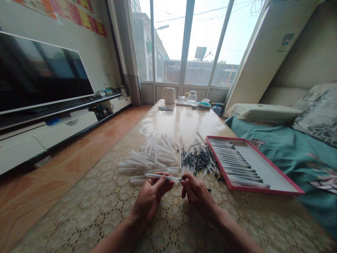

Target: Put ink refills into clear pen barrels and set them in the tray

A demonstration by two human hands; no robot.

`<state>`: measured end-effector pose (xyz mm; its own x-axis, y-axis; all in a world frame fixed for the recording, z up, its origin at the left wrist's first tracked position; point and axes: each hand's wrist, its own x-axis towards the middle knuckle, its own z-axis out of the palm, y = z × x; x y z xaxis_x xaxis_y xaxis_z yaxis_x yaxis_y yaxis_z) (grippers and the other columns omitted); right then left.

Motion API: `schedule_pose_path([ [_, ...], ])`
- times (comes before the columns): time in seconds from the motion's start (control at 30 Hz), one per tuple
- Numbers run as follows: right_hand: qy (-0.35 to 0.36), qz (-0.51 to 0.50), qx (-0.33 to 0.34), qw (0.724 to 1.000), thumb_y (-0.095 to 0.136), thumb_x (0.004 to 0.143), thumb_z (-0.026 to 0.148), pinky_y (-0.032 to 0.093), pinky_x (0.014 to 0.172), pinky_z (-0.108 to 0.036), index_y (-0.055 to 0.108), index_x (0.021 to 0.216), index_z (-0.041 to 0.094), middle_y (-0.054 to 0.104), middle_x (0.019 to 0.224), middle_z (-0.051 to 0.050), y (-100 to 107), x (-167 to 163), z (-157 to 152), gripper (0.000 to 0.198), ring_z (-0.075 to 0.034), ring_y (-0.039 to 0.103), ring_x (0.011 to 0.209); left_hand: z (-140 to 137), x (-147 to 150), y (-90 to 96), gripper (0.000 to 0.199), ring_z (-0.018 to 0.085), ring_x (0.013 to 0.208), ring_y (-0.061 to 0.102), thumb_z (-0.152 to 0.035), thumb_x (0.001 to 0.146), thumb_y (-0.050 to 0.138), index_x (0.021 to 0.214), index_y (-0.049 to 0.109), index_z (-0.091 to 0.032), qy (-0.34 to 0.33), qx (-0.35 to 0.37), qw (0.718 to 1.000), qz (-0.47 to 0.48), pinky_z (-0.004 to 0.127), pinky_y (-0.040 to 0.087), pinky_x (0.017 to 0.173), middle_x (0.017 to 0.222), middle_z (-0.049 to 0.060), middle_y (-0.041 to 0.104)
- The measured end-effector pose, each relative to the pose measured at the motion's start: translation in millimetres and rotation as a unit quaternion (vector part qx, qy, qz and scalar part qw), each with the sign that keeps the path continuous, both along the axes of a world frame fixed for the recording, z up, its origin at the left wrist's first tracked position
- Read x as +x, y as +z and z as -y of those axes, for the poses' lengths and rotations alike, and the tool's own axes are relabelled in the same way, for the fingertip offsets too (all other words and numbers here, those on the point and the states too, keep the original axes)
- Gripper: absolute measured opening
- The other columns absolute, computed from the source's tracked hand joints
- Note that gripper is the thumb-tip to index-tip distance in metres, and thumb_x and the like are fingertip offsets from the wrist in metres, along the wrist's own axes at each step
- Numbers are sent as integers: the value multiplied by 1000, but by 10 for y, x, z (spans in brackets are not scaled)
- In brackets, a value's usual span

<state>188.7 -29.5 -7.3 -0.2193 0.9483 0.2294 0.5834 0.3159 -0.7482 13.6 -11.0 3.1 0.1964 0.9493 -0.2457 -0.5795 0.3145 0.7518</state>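
My left hand (151, 193) holds a whitish, translucent pen (170, 177) level above the table, its thumb on top and fingers beneath. At the pen's right end, my right hand (195, 189) pinches a small dark piece; the fingers partly hide it. Just beyond my left hand spreads a heap of white pen barrels (147, 158). To its right lies a pile of dark pen parts and refills (197, 160). A shallow pink-rimmed box (265, 192) sits at the right, with a row of pens with dark ends (237, 163) along its left side.
The long table (181, 121) wears a patterned cover. A kettle (169, 95), a glass jug (192, 96) and a tissue pack (204, 104) stand at its far end. A sofa with a teal cover (258, 133) borders the right side; a TV cabinet (60, 131) is at left.
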Motion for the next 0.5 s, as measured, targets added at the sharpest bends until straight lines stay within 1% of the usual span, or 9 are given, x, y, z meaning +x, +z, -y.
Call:
schedule_pose_path([
  [0.17, 7, -3, -16, 1000, 31, 95, 34, 37, 51, -20, 46, 82, 21, 64, 59, 2, 1, -1, 6, 24, -11, 54, 47, -9, -5, -33, 19, 15, 66, 68, -20, 67, 75, 80, 66, -11, -16, 6, 1000, 3, 26, 54, 69, 70, 6, 72],
  [0.23, 4, -11, -17, 1000, 31, 95, 35, 37, 49, -20, 46, 80, 21, 63, 58, 3, -13, 1, -1, 25, -10, 52, 45, -12, -6, -36, 19, 15, 67, 68, -21, 67, 76, 80, 66, -12, -14, 4, 1000, 2, 26, 54, 70, 70, 6, 72],
  [0.33, -14, -16, 3, 1000, 30, 96, 36, 38, 51, -20, 49, 79, 20, 63, 62, 1, -12, -2, -2, 29, -11, 54, 50, -1, -1, -14, 18, 15, 67, 67, -22, 67, 75, 80, 67, -12, -12, 16, 1000, -11, 27, 53, 71, 71, 6, 72],
  [0.43, -26, -23, 34, 999, 36, 94, 36, 42, 57, -22, 54, 90, 20, 65, 76, -3, 21, -22, 13, 24, -13, 58, 63, 26, 15, 28, 17, 17, 68, 67, -24, 68, 74, 81, 68, -13, -21, 76, 994, -69, 29, 52, 70, 71, 6, 71],
  [0.5, -6, -22, 49, 999, 44, 90, 34, 44, 61, -23, 53, 101, 20, 65, 84, -4, 40, -40, 19, 19, -15, 60, 70, 43, 30, 47, 17, 17, 64, 64, -25, 67, 74, 79, 70, -13, -39, 128, 982, -131, 28, 50, 65, 67, 6, 70],
])
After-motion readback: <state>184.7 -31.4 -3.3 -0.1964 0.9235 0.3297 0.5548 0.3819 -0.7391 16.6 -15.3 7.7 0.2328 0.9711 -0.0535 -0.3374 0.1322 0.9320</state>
